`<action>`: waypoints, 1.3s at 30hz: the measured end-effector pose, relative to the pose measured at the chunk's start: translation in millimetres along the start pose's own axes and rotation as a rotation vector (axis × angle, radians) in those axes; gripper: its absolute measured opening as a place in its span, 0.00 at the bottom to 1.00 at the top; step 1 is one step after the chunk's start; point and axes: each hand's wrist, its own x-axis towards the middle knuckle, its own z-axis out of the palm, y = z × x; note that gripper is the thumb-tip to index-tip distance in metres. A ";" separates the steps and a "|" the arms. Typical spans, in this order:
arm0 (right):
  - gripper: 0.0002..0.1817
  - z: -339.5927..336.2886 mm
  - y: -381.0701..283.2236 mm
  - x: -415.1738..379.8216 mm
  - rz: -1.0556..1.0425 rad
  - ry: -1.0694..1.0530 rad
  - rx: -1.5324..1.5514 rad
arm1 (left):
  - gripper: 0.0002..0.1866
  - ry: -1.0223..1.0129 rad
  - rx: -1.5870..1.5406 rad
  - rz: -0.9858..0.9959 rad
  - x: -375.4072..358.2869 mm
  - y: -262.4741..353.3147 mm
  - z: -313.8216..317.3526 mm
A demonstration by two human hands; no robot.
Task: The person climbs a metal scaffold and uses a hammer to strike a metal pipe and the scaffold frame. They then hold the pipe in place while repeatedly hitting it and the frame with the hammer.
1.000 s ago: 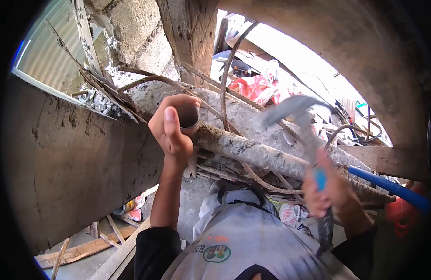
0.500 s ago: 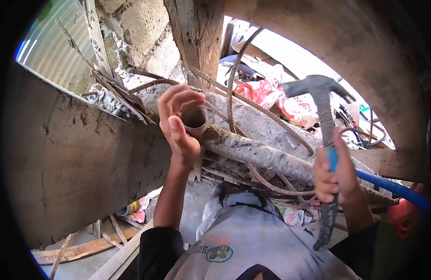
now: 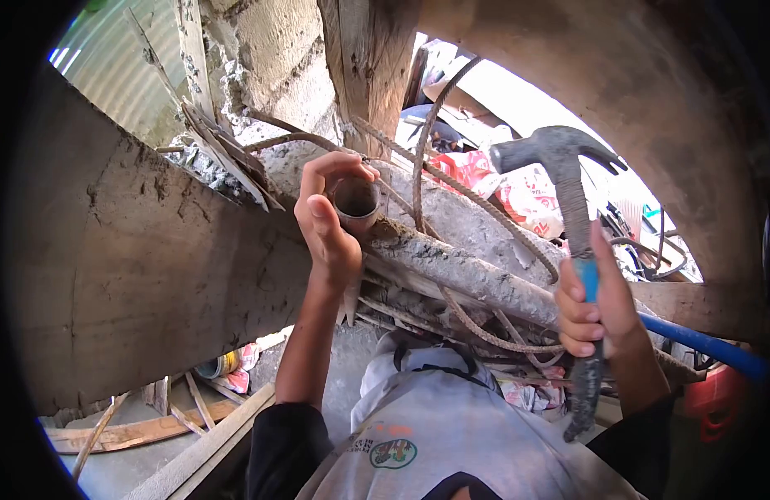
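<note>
In the head view, the right hand (image 3: 597, 304) is closed firmly round the handle of a claw hammer (image 3: 578, 218), held upright with its claw to the right. The left hand (image 3: 335, 242) cups a tube (image 3: 361, 223) at the near end of a rough concrete ridge (image 3: 476, 275); I cannot tell whether it truly clasps it. A hammer stroke towards the tube could catch the fingers curled beside its rim, since 2 or more lie close to it. The hammer head could also snag on the bent rebar (image 3: 418, 187) standing between the 2 hands. The tube's mouth faces up, showing only a dark inside. A yellow container (image 3: 227, 364) sits at lower left, its contents hidden.
</note>
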 end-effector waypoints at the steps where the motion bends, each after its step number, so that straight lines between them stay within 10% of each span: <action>1: 0.36 3.5 3.0 5.5 0.007 0.012 -0.005 | 0.40 -0.022 -0.001 -0.001 0.3 -2.2 -1.1; 7: 0.36 16.5 16.5 -4.5 0.336 0.011 -0.224 | 0.44 0.112 0.026 0.127 -3.0 -3.2 5.4; 15: 0.36 2.5 -5.6 1.4 -0.099 -0.051 0.044 | 0.43 0.137 -0.093 0.183 -2.5 -6.0 1.4; 22: 0.36 14.1 21.2 2.1 0.344 0.013 -0.122 | 0.39 0.098 0.010 0.161 -3.4 -8.1 -0.7; 28: 0.31 8.7 13.9 -17.3 0.103 0.003 -0.138 | 0.37 0.086 0.081 0.174 -0.7 -4.8 2.0; 33: 0.10 -1.9 15.0 -58.4 -0.717 0.328 -1.180 | 0.37 0.102 0.082 0.175 -0.7 -8.8 1.9; 39: 0.07 -26.7 37.4 -82.9 -0.858 0.512 -1.565 | 0.36 0.129 0.106 0.200 -0.8 -7.0 6.5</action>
